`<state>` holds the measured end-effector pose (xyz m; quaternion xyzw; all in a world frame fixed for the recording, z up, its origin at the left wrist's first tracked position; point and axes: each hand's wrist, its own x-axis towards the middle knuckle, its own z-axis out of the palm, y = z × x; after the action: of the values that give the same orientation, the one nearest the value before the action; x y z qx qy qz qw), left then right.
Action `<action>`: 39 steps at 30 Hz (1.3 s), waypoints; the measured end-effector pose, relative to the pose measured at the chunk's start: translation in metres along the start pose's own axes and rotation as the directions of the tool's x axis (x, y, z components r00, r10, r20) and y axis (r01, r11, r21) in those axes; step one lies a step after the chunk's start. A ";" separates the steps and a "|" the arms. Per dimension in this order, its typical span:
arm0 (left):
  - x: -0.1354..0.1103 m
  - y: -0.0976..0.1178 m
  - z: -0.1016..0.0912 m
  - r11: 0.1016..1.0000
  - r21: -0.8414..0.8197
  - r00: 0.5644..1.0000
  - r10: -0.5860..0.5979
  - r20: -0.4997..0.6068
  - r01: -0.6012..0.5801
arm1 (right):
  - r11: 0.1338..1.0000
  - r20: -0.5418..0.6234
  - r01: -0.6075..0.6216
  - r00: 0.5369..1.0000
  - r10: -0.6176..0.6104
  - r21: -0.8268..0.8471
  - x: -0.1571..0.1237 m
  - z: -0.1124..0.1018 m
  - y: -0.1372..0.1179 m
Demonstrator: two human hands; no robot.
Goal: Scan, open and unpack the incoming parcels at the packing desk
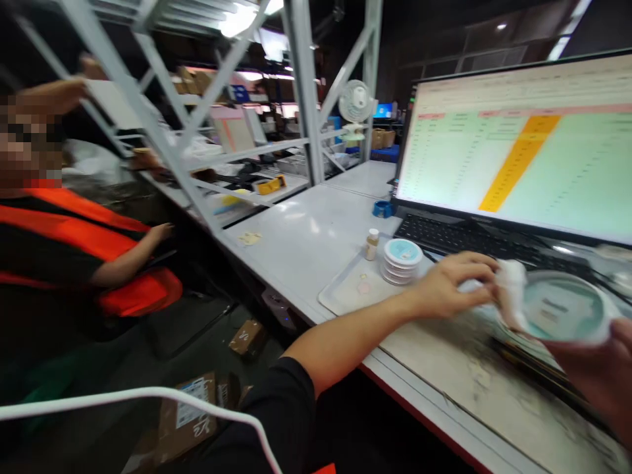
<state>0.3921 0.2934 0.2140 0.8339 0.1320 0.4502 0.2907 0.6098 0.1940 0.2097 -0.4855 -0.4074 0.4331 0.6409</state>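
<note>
My left hand (454,286) reaches across the desk, its fingers closed on a white wad (512,286), perhaps a tissue or cloth. The wad touches the near-left rim of a round white tub with a teal, labelled top (563,309). Blurred at the right edge, my right hand (600,375) grips the tub's other side, and the tub is tilted. Under it lies a dark, flat object that I cannot make out. Left of my left wrist stand a stack of round white spools or tubs (402,260) and a small bottle with a white cap (372,245).
A monitor (518,145) and black keyboard (454,237) stand behind my hands. A blue tape roll (382,209) sits near the monitor. A metal rack (303,92) borders the desk. At left, a person in an orange vest (74,230) works; cardboard boxes (187,415) lie below.
</note>
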 end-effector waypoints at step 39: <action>-0.008 0.030 0.040 0.791 -0.492 0.896 -0.442 -0.050 0.363 | 0.831 0.370 0.391 0.896 -0.245 -0.396 -0.007 0.042 0.028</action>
<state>0.4200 0.2514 0.2095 0.6508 0.2170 0.4623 0.5618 0.5639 0.2029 0.1901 -0.4753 -0.6676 0.2792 0.5005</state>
